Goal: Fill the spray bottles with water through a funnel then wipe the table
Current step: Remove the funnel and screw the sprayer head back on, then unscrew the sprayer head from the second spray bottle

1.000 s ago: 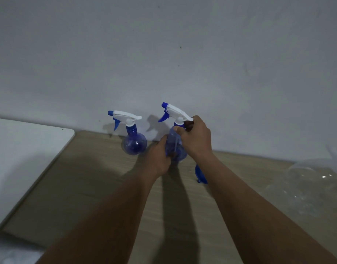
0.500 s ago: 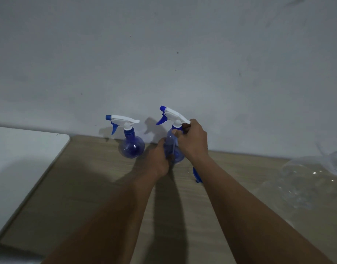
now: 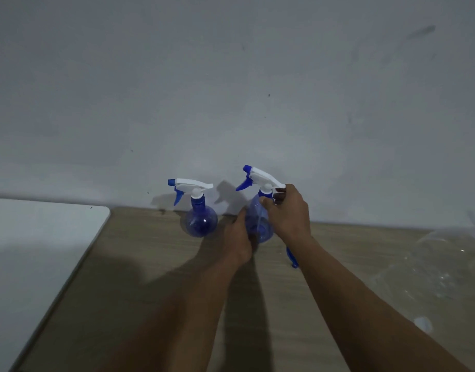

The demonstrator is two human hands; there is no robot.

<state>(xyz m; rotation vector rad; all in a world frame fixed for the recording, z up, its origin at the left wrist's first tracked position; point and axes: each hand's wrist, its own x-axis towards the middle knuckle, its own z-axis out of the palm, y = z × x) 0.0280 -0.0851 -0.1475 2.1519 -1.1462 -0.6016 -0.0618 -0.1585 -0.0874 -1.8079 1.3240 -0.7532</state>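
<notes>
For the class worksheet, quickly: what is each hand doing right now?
Left hand: closed around the body of the right spray bottle.
Right hand: closed on that bottle's neck, at the trigger head.

dim, bluish light — soft shadows on the wall (image 3: 231, 76), forearms blurred, edges bowed by wide-angle distortion.

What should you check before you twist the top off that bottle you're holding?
1. Left hand steadies the held bottle by its round body: ok.
2. Right hand grips the collar under the white sprayer top: ok.
3. Bottle stands upright on the wooden table: ok.
4. Other bottle stands apart, out of the way: ok.
5. Funnel ready nearby: cannot tell, only a blue piece peeks out beside the right arm.
6. Water inside the held bottle: cannot tell.
</notes>
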